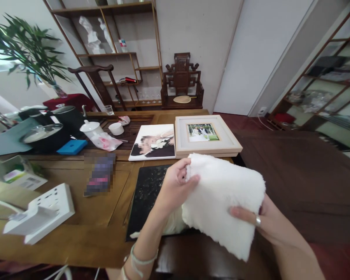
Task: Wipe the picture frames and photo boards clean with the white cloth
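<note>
A white fluffy cloth [221, 194] with ragged edges is stretched between my hands, tilted above the table's near edge. My left hand [177, 182] pinches its upper left corner. At the lower right side, my right hand [256, 217], wearing a ring, grips it with the thumb lying on top. Beneath lies a black board [147, 186] speckled with pale flecks. Partly hidden behind my left forearm and the cloth, some cream-coloured soft material [175, 223] rests on the board. Behind are a photo print [154, 144] and a pale framed photo [204, 134].
On the left of the wooden table [87, 229] are a white power strip [51, 212], a blue box [72, 147], a dark blurred packet [100, 175] and a lidded pot [45, 136]. A white teapot [91, 128] and cup [116, 128] stand further back, with a wooden chair [182, 83] beyond.
</note>
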`<state>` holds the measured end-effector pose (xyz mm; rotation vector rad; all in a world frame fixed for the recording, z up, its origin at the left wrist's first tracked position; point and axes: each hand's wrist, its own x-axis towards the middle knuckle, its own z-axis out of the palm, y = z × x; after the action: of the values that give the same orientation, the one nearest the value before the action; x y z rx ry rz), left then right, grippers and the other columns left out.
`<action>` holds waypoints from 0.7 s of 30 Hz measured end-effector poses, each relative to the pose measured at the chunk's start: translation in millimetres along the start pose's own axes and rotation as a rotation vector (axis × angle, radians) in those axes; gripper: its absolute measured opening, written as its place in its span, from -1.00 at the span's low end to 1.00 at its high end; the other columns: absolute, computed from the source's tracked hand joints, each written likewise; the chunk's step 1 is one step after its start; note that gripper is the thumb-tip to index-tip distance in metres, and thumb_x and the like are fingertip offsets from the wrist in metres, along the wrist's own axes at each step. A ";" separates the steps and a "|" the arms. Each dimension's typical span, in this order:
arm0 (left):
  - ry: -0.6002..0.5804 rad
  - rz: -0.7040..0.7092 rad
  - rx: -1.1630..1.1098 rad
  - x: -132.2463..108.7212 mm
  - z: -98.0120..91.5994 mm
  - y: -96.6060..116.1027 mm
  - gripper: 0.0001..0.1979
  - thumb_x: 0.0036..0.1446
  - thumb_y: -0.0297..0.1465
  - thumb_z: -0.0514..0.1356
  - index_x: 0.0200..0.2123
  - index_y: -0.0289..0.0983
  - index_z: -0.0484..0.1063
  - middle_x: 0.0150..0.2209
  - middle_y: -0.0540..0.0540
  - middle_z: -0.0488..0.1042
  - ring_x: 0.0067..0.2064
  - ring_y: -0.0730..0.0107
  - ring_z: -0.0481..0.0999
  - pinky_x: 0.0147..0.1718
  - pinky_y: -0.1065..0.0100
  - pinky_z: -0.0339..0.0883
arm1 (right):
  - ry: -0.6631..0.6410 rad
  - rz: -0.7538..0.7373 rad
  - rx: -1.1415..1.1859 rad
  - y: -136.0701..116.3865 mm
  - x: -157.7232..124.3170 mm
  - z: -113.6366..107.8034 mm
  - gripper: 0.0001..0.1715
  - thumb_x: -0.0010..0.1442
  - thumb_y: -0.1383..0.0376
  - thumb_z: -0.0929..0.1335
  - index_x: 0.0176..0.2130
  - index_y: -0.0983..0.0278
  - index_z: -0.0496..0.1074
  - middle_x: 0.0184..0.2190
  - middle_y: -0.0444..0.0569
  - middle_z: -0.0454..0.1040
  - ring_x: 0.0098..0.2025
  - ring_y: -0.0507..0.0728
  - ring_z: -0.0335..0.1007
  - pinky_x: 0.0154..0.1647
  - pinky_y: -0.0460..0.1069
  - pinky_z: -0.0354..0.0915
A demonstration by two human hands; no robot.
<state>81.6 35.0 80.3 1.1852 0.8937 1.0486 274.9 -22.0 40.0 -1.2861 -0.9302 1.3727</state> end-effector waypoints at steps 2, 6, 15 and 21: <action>-0.010 -0.028 0.081 -1.2 2.0 1.1 -0.80 -0.05 -0.34 0.25 -0.35 -0.29 0.35 -0.39 -0.06 0.44 -0.36 0.38 0.45 -0.44 0.43 0.29 | -0.004 0.014 0.067 -4.1 3.5 5.5 -0.42 -0.19 0.17 0.51 -0.14 0.22 0.39 -0.21 0.06 0.52 -0.24 0.30 0.44 -0.31 0.16 0.40; 0.181 0.128 0.085 0.3 8.0 -0.8 -0.77 -0.03 -0.42 0.23 -0.38 -0.23 0.18 -0.50 0.08 0.33 -0.48 0.53 0.35 -0.53 0.52 0.15 | 0.072 -0.018 -0.063 -2.2 4.8 6.9 -0.38 -0.23 0.20 0.53 -0.12 0.21 0.40 -0.19 0.02 0.52 -0.20 0.31 0.43 -0.28 0.15 0.40; 0.346 0.366 0.531 -19.9 20.2 3.4 -0.80 0.17 -0.47 -0.03 -0.40 -0.22 0.35 -0.50 0.03 0.34 -0.50 0.50 0.28 -0.46 0.44 0.17 | 0.121 -0.288 -0.184 -7.2 -14.8 15.4 -0.14 -0.18 0.20 0.50 0.10 0.18 0.24 0.03 0.01 0.37 0.07 0.35 0.23 0.02 0.21 0.24; -0.013 0.335 0.327 -35.0 9.1 17.8 -0.64 0.04 -0.44 0.18 -0.04 -0.19 0.38 -0.04 -0.11 0.43 -0.07 0.23 0.43 -0.14 0.29 0.31 | 0.293 -0.702 -0.345 -15.6 -27.2 16.3 -0.36 -0.07 0.23 0.44 0.04 0.09 0.33 0.15 -0.16 0.23 0.22 0.31 -0.02 0.26 0.22 -0.20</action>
<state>77.4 0.0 99.7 1.6555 0.8980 1.1879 259.6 -43.7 63.3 -1.1953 -1.2827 0.4808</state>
